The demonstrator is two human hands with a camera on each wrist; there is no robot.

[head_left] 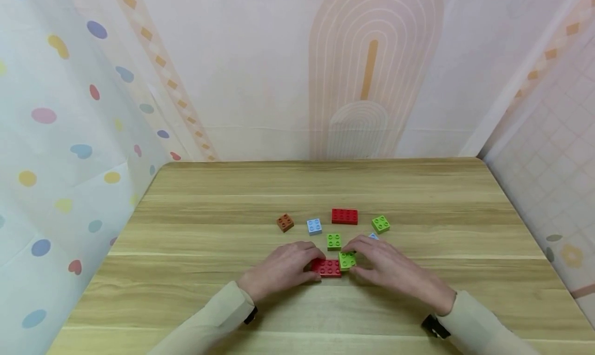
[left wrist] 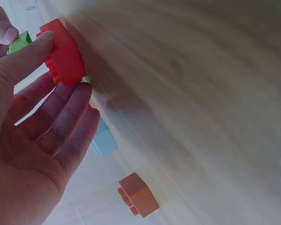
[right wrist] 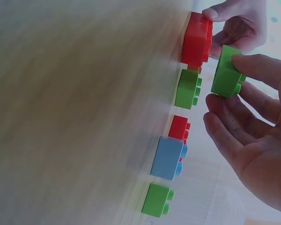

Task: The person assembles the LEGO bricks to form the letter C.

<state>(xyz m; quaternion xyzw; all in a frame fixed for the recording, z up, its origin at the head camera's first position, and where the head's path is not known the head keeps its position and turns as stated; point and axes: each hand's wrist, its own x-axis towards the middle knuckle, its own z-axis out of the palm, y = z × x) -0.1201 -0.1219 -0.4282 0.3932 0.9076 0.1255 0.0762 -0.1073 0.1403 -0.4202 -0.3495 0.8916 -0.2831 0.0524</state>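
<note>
My left hand grips the left end of a red eight-stud toy brick that sits on the table, thumb on its near side, as the left wrist view also shows. Between thumb and fingers my right hand pinches a green four-stud brick. In the right wrist view this green brick is held above the tabletop, apart from the red brick. Just behind the red brick lies another green brick. A blue brick is partly hidden behind my right hand.
Farther back on the wooden table lie a brown brick, a light blue brick, a second long red brick and a green brick. Patterned cloth hangs along the back and both sides.
</note>
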